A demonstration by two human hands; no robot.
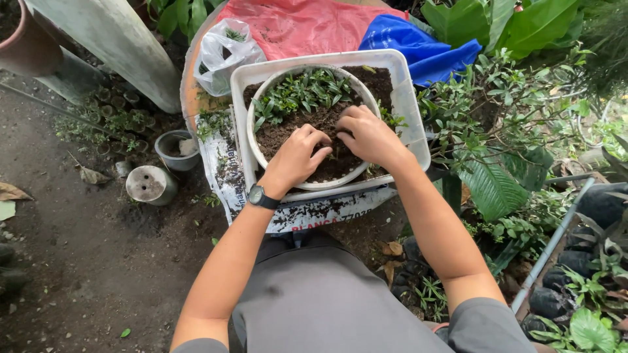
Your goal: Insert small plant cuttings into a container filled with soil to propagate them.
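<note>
Two hands work inside a round white pot (313, 124) filled with dark soil (288, 131). The pot sits in a white rectangular tub (409, 111), and its rim stands close inside the tub walls on the near and left sides. More loose soil fills the tub corner beyond the right hand. Open room for moving lies mainly to the left of the left hand, over bare dirt ground (72, 248). To the right of the right hand, leafy shrubs (504, 111) crowd right up to the tub wall.

The tub rests on a low surface covered by a printed sheet (226, 170) dusted with soil. Beyond the hands lie a red plastic sheet (301, 26), a blue plastic bag (418, 46) and a clear plastic bag (222, 52). Left of the left hand, on the ground, stand a small grey pot (175, 149) and an upturned grey pot (150, 185).

Left hand (297, 157): fingers curled downward, tips pressed into the soil at the pot centre; a dark wristwatch (261, 196) is on the wrist. Right hand (369, 134): fingers bent and bunched, tips in the soil just beside the left fingertips. Whether either hand pinches anything under the fingers cannot be told. Small green seedlings (301, 91) stand in rows in the far half of the pot, just beyond both hands.
</note>
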